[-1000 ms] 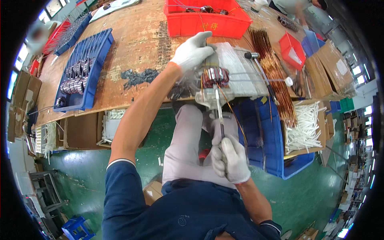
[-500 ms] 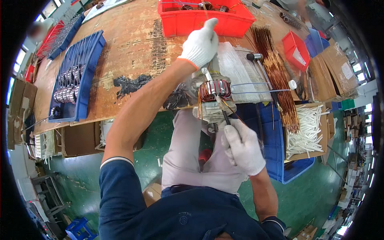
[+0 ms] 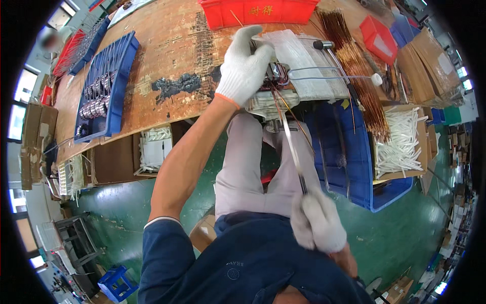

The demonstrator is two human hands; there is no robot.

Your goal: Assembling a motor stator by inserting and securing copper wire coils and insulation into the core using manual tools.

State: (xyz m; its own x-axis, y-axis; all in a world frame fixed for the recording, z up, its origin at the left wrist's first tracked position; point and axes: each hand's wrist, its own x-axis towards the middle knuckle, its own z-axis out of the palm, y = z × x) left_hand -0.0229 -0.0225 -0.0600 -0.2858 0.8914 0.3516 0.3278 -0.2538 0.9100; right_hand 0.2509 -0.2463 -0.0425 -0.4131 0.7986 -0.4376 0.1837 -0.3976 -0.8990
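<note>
At the table's near edge, a ring-shaped wire-wound coil (image 3: 278,74) sits on a wrapped, layered block (image 3: 271,105), partly hidden by my left hand. My gloved left hand (image 3: 245,66) is at its left side with curled fingers. A thin copper wire (image 3: 236,18) sticks out beyond those fingers. Lower down, near my right thigh, my gloved right hand (image 3: 319,220) is closed round the dark handle of a slim metal rod tool (image 3: 292,147). Motion blurs this hand. The rod's far end reaches up toward the coil, where reddish and yellowish wire leads (image 3: 288,107) hang down.
Beyond my left hand stands a red bin (image 3: 228,15). A blue tray (image 3: 121,86) of wound coils lies left. To the right are a hammer (image 3: 326,46), a bundle of copper wires (image 3: 362,86), a blue crate (image 3: 367,177) and a box of white strips (image 3: 397,142).
My right hand has pulled back from the coil toward my body with the rod tool. My left hand has come down from near the red bin to the coil's left side.
</note>
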